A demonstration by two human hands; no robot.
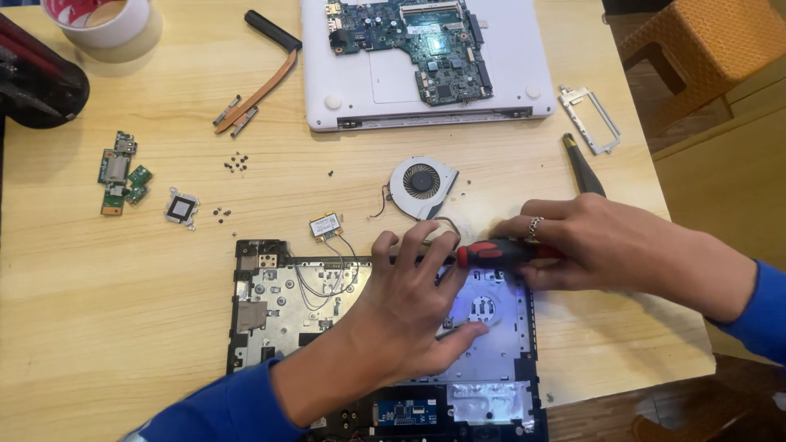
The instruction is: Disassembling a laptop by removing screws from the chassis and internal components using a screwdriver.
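An opened laptop base (278, 307) with a metal inner plate lies at the near edge of the wooden table (123, 327). My left hand (409, 307) rests on it, fingers spread, fingertips touching the shaft end of a screwdriver. My right hand (602, 245) grips the red and black screwdriver (491, 251) by its handle, held roughly level above the base's upper right edge. A small wireless card (326, 224) with thin wires lies just above the base. A round cooling fan (422, 184) sits beyond the hands.
A white laptop shell (516, 78) holding a green motherboard (413, 41) lies at the far edge. A copper heat pipe (262, 86), small green boards (121, 172), a square chip bracket (181, 207), loose screws (236, 163), a metal bracket (591, 119), a black-handled tool (583, 168) and a tape roll (98, 18) are scattered around. A wicker stool (704, 41) stands right.
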